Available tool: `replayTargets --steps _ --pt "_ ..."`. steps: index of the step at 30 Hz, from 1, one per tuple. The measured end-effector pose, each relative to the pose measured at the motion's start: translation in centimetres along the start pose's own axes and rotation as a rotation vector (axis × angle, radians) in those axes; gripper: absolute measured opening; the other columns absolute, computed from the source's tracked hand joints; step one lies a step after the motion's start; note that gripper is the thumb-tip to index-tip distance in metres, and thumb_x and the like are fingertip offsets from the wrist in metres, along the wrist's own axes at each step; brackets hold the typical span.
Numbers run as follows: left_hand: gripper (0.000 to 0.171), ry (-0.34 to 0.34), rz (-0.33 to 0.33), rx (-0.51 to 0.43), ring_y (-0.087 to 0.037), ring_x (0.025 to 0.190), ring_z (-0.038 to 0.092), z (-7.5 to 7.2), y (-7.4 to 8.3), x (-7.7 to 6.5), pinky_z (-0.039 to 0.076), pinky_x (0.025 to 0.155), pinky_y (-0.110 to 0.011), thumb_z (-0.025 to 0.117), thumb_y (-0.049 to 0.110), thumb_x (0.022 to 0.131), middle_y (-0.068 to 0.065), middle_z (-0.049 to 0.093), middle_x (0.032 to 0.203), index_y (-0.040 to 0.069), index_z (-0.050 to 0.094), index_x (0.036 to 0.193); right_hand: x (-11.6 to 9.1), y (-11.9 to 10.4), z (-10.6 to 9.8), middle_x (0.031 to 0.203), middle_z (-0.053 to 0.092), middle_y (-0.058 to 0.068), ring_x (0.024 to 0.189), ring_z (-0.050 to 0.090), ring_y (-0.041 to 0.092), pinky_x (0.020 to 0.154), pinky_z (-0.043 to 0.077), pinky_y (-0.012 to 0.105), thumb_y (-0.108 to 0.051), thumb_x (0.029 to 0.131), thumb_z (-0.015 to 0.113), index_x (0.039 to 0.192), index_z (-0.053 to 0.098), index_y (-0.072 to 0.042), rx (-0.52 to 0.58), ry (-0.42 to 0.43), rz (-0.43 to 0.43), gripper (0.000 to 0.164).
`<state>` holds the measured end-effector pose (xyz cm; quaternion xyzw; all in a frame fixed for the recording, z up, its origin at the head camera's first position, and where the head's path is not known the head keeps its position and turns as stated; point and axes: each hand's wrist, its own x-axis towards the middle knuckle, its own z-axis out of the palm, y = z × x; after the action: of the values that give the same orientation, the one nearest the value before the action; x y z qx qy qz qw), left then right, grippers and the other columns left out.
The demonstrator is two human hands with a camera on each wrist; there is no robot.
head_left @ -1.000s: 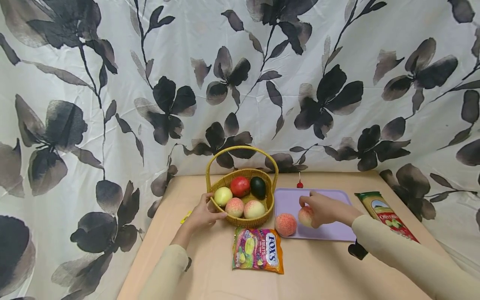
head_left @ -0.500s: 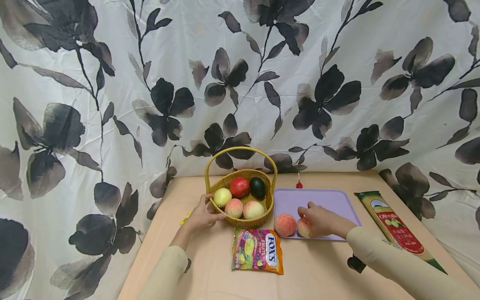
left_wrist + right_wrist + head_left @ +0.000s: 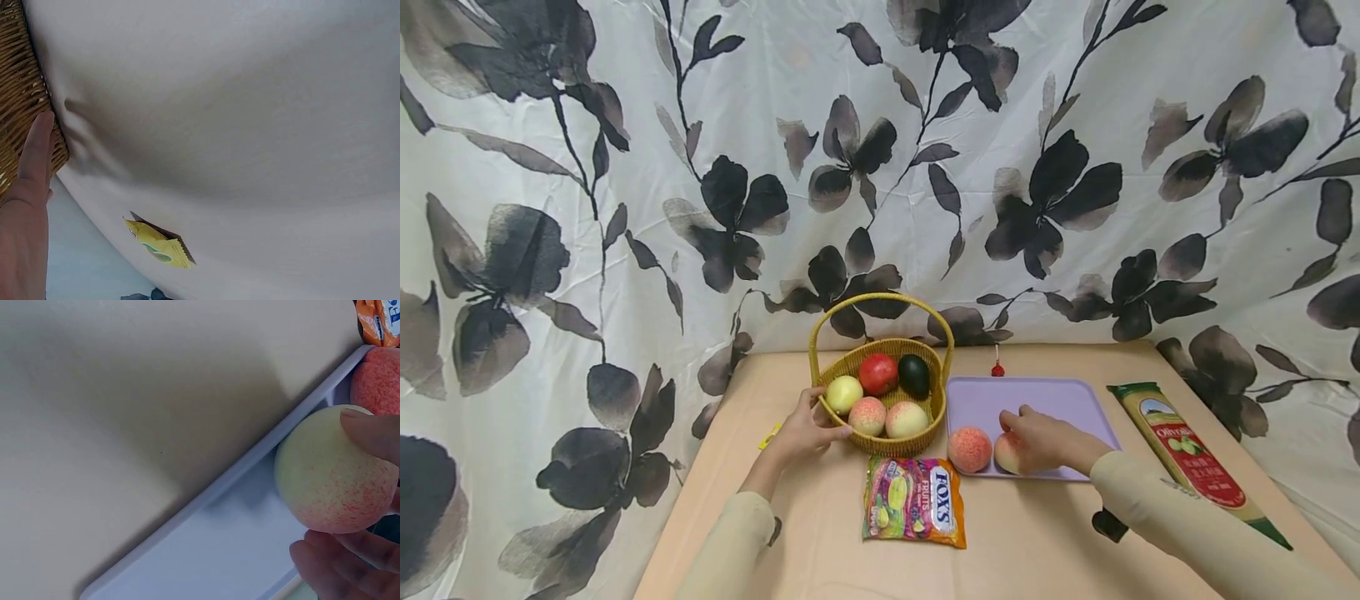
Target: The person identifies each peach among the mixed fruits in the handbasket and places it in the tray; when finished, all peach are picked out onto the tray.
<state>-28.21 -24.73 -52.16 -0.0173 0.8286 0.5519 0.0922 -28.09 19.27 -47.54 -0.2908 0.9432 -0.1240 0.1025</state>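
My right hand [image 3: 1043,442] holds a pale yellow and pink peach [image 3: 334,472] between thumb and fingers, over the front of the purple tray [image 3: 1060,400]. Just left of it a redder peach [image 3: 970,450] lies at the tray's front left corner. My left hand [image 3: 801,433] rests against the left side of the yellow wicker basket [image 3: 895,446], its thumb lying straight along the wall. Inside the basket are a red fruit [image 3: 878,374], a dark green avocado-like fruit [image 3: 914,376], a pale yellow-green fruit [image 3: 844,394] and two peaches [image 3: 867,416].
A Fox's candy bag [image 3: 913,502] lies in front of the basket. To the right of the tray is a long green and red Olivoilà packet [image 3: 1195,458]. A small yellow wrapped candy [image 3: 157,242] sits left of the left hand. A floral curtain [image 3: 880,167] hangs behind the table.
Between one second and half a second ago, my right hand brought its peach closer to the front edge of the tray, beside the redder peach. The left hand stayed at the basket.
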Motion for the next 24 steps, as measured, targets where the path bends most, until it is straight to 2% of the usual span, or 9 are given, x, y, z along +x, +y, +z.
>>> replayTargets --steps 3,6,10,16,24 --pt "0.104 -0.008 0.014 -0.015 -0.040 0.136 0.050 0.06 -0.17 -0.07 0.054 0.070 -0.036 0.091 0.031 0.082 -0.023 0.011 0.172 0.014 0.021 0.157 -0.08 -0.10 -0.06 0.091 0.052 0.010 0.075 0.050 0.023 0.064 0.046 0.041 -0.011 0.072 0.086 0.108 0.057 -0.010 0.000 -0.019 0.018 0.046" --pt "0.101 -0.018 0.033 -0.041 -0.042 0.138 0.053 0.10 -0.23 -0.17 0.054 0.070 -0.038 0.090 0.027 0.084 -0.024 0.009 0.173 0.013 0.021 0.157 -0.06 -0.19 0.02 0.090 0.052 0.009 0.076 0.048 0.021 0.065 0.044 0.038 -0.010 0.074 0.085 0.108 0.057 -0.009 0.015 -0.013 -0.010 0.043" --pt "0.100 -0.013 0.043 -0.034 -0.043 0.141 0.050 0.06 -0.14 -0.23 0.054 0.070 -0.038 0.090 0.028 0.084 -0.024 0.010 0.172 0.013 0.022 0.156 -0.08 -0.46 -0.18 0.089 0.052 0.008 0.077 0.046 0.020 0.066 0.044 0.036 -0.008 0.074 0.084 0.108 0.057 -0.008 0.028 -0.008 -0.037 0.043" --pt "0.101 -0.017 0.032 -0.028 -0.042 0.137 0.054 -0.07 -0.05 -0.39 0.055 0.072 -0.038 0.090 0.029 0.084 -0.024 0.011 0.172 0.013 0.022 0.156 -0.03 -0.65 -0.37 0.095 0.053 0.011 0.081 0.050 0.024 0.073 0.048 0.042 -0.002 0.073 0.085 0.112 0.055 -0.008 0.066 -0.072 0.057 0.049" --pt "0.100 -0.028 0.025 -0.047 -0.042 0.137 0.055 -0.01 0.05 -0.41 0.055 0.072 -0.038 0.090 0.028 0.084 -0.023 0.008 0.173 0.013 0.021 0.156 0.12 -0.44 -0.17 0.097 0.053 0.012 0.084 0.053 0.024 0.076 0.051 0.046 0.001 0.067 0.087 0.111 0.055 -0.008 0.079 -0.072 0.078 0.055"
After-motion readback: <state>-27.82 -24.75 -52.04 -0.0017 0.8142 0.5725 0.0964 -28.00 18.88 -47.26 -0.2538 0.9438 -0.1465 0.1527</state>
